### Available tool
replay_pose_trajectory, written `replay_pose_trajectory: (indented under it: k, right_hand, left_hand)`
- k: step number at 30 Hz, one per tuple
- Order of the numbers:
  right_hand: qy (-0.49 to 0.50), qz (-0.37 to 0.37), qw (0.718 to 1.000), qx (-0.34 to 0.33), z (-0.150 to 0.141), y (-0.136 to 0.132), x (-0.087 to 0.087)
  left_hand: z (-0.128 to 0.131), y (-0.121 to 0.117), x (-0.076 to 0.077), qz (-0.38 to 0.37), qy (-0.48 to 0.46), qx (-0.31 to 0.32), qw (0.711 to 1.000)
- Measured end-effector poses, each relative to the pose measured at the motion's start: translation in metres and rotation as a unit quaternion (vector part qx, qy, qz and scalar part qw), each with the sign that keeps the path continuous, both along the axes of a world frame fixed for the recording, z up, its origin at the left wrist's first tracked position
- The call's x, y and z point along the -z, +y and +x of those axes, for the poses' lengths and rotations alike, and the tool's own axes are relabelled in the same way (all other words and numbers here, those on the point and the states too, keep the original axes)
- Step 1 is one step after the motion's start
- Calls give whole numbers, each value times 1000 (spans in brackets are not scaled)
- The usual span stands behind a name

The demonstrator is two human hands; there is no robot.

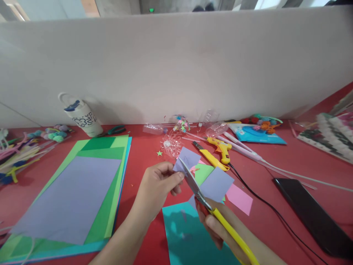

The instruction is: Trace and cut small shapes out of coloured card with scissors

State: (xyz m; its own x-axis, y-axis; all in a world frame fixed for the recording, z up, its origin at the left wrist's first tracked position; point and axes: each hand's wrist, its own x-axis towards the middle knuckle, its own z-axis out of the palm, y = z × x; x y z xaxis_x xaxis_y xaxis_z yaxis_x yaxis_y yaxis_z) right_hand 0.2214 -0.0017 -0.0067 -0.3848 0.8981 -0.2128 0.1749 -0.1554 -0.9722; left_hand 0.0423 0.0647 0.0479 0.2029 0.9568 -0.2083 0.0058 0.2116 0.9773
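Observation:
Between its thumb and fingers my left hand (157,187) pinches a small purple paper square (190,157) that has a drawn outline on it. My right hand (220,224) grips a pair of scissors (228,230) with yellow and red handles. The blades reach up to the purple square and lie across its lower left part; I cannot tell how far they are parted. Under my hands lies a teal sheet (187,235). Beside the scissors are another purple piece (217,183), a green piece (202,172) and a pink piece (239,198).
At left lie stacked coloured sheets (68,198), a white tumbler (85,119) and pliers (116,129). Behind are plastic bottle pieces (154,128) against a white partition (176,66). Right of my hands are a yellow cutter knife (211,156), a glue gun (220,147), its cord and a black phone (311,213).

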Motion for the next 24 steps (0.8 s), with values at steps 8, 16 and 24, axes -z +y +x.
replay_pose_trajectory:
  k: [8,16,24]
  right_hand:
    - [-24,10,1000,6,-2,-3,-6]
    - [-28,-3,999,-20,-1,1,1]
    - [-21,11,1000,4,-4,-2,0]
  left_hand:
    - [-1,0,-1,0,-4,-1,1000]
    - [-2,-1,1,5,-7,0,1000]
    - [0,-1,1,2,-15,-5,1000]
